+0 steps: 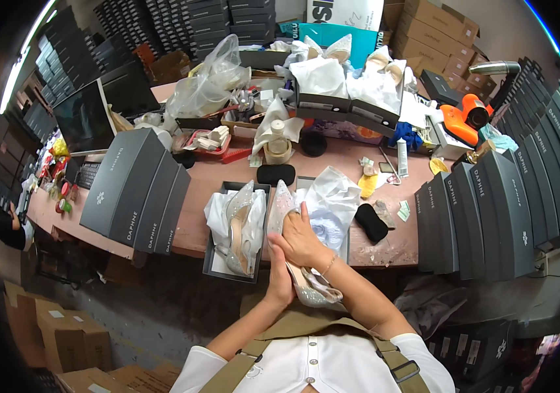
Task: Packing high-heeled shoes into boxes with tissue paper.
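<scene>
A sparkly silver pointed-toe shoe (319, 296) is held between both my hands, its toe pointing away from me and its heel end toward my body. My left hand (281, 281) is closed along the shoe's left side, thumb up. My right hand (307, 241) lies over the shoe's middle, gripping it, with some fingers hidden. Its matching shoe (238, 226) lies on white tissue in the dark open box (227, 273) to the left. Just right of my hands, the second open part of the box holds crumpled white tissue paper (333, 190).
Stacks of dark shoeboxes (129, 190) stand on the table's left, with more boxes (496, 209) on the right. Two black pads (276, 174) lie near the open box. A pump bottle (278, 141), two boxes of shoes (348, 105) and an orange heat gun (460, 124) are farther back.
</scene>
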Demonstrator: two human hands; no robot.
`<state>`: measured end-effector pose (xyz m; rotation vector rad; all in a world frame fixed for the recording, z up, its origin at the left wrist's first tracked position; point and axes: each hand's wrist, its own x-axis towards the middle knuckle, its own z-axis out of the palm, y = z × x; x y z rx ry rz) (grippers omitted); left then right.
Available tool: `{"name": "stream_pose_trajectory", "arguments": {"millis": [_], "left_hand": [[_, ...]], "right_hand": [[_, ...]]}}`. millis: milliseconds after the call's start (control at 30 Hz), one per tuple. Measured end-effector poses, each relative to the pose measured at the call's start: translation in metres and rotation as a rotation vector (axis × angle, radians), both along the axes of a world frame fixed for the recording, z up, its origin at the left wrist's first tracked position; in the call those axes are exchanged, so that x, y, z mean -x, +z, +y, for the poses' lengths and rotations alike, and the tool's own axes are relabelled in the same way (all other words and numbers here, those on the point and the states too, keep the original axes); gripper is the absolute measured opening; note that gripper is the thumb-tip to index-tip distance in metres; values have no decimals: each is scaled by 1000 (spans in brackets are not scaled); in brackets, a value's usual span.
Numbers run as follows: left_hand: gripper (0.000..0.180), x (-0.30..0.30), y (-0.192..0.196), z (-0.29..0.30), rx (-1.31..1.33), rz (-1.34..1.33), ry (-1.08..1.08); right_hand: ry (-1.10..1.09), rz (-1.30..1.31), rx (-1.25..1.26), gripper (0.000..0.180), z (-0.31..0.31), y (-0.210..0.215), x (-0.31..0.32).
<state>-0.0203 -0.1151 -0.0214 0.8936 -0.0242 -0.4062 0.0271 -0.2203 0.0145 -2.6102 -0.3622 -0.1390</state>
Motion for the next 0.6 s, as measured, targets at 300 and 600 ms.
{"name": "stream_pose_trajectory", "arguments": {"millis": [300, 600], "left_hand": [[72, -33, 53, 36, -53, 101, -183], [52, -62, 10, 50, -311, 135, -153]], "right_hand": [[47, -126, -194, 62, 6, 17, 27], [200, 341, -121, 77, 35, 3, 48]]}}
